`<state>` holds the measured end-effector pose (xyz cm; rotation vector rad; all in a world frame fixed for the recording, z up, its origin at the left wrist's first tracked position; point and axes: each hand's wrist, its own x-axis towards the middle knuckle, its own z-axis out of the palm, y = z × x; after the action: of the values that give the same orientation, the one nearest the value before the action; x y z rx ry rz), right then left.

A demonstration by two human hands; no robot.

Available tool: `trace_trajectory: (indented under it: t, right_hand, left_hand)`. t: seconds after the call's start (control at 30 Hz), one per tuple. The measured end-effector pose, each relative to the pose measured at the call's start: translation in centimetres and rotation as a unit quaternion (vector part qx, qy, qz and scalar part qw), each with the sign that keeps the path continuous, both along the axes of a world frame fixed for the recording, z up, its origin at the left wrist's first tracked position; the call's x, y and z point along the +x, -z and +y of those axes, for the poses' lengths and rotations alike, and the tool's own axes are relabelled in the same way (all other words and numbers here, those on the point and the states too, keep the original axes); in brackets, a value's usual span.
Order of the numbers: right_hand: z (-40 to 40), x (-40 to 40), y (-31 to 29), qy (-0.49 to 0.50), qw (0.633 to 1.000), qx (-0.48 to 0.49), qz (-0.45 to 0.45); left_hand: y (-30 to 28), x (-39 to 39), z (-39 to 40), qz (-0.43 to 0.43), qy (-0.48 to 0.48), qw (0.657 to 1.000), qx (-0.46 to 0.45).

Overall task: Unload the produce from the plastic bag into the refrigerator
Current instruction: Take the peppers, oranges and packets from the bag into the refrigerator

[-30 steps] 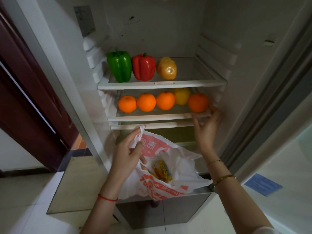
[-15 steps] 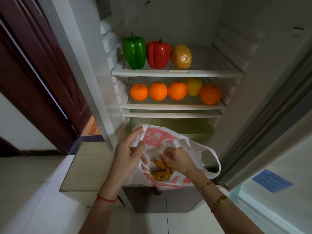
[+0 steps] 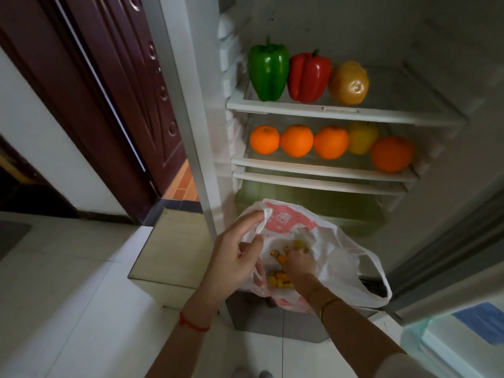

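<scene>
Reaching into plastic bag (image 3: 300,227) at lower centre, right hand (image 3: 300,261) now off the orange shelf, fingers closing on small yellow produce (image 3: 281,279); left hand (image 3: 234,257) pinching bag rim. Unloading nrly done.

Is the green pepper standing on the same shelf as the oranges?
No, the green pepper stands on the upper shelf, above the oranges.

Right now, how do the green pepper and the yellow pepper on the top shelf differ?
The green pepper stands upright with its stem up; the yellow pepper lies tipped, its end facing the camera. The green pepper is leftmost, the yellow pepper rightmost, a red pepper between. Both look glossy.
</scene>
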<state>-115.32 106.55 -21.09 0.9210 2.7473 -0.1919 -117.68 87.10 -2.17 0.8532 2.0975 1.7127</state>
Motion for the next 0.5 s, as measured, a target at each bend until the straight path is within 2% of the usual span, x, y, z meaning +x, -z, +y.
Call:
trace_trajectory:
  t: [0.23,0.4,0.5]
  right_hand:
    - [-0.3,-0.2,0.4,-0.014,0.999,0.038,-0.018]
    - [-0.4,0.4,-0.6,0.045,0.997,-0.056,0.034]
    - [-0.4,0.9,-2.8,0.129,0.971,-0.164,0.119]
  left_hand:
    - [0.3,-0.5,0.4,-0.005,0.012,1.000,-0.003]
    - [0.6,-0.9,1.2,0.008,0.037,0.999,-0.011]
    - [0.7,-0.9,1.9,0.018,0.058,0.998,-0.015]
